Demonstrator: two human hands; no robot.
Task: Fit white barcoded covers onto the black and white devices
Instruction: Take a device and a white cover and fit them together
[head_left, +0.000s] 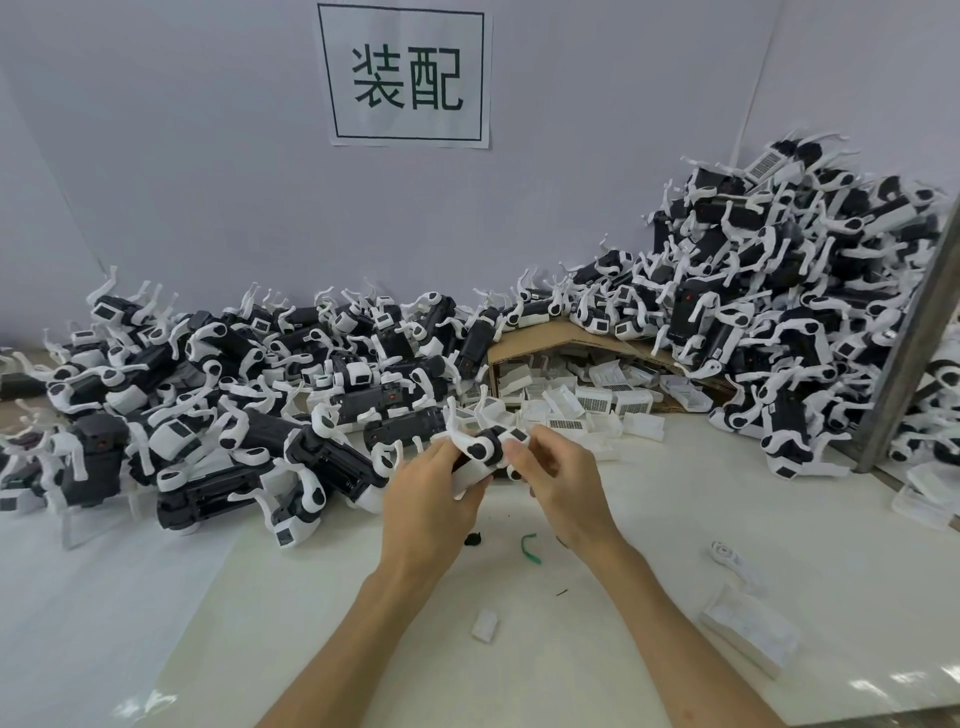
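My left hand (434, 496) and my right hand (558, 480) both grip one black and white device (480, 449) above the middle of the table, its white legs sticking up. White plastic shows under the left fingers; whether it is a cover I cannot tell. Loose white barcoded covers (587, 402) spill from a flattened cardboard box (540, 340) just behind the hands. A pile of black and white devices (208, 395) fills the left, and a taller heap (779, 291) rises at the right.
A single white cover (485, 623) lies near my forearms. A green strip (531, 546) and a small black bit (474, 539) lie under the hands. White parts (748, 626) sit at the right front. A grey metal post (906, 343) leans at right. A paper sign (408, 75) hangs on the wall.
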